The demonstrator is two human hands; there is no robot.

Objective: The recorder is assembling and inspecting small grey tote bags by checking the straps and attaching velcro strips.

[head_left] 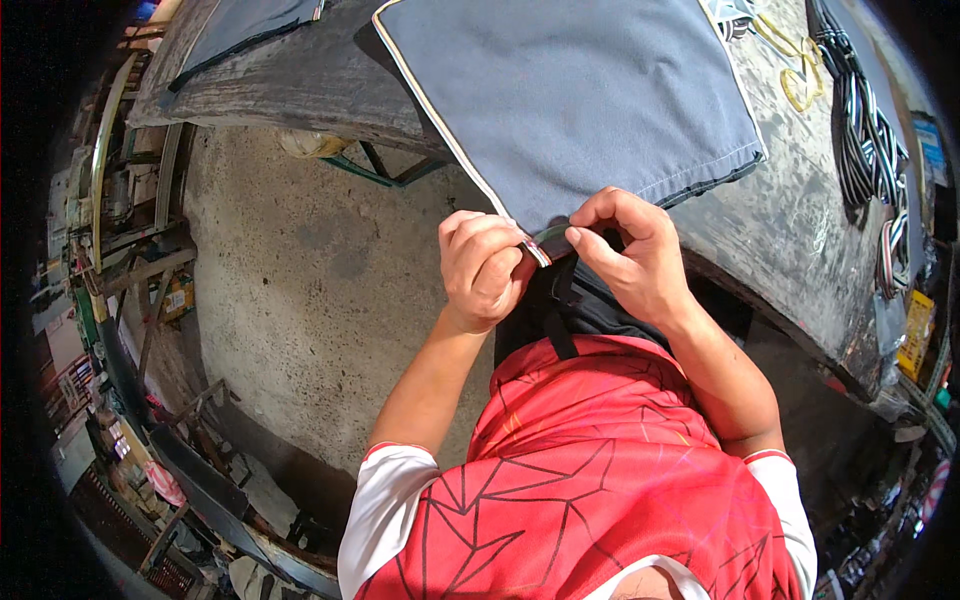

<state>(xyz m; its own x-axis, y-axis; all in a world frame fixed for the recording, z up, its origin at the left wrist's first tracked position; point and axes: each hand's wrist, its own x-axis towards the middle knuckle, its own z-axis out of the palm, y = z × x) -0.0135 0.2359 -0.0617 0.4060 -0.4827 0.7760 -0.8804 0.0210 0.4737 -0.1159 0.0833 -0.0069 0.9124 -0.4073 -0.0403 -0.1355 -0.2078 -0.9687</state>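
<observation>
A grey-blue fabric panel lies on the dark worktable, its near edge reaching out over the table's side. Striped trim runs down its left edge and ends at the near left corner. My left hand is closed on that corner, and the trim's short end sticks out beside its fingers. Close by on the right, my right hand pinches the panel's near edge between thumb and forefinger. A dark green strip of the edge shows between both hands.
Another grey fabric piece lies at the far left of the worktable. To the right are a bundle of black-and-white striped trim and a yellow tape. Cluttered shelving stands along the left.
</observation>
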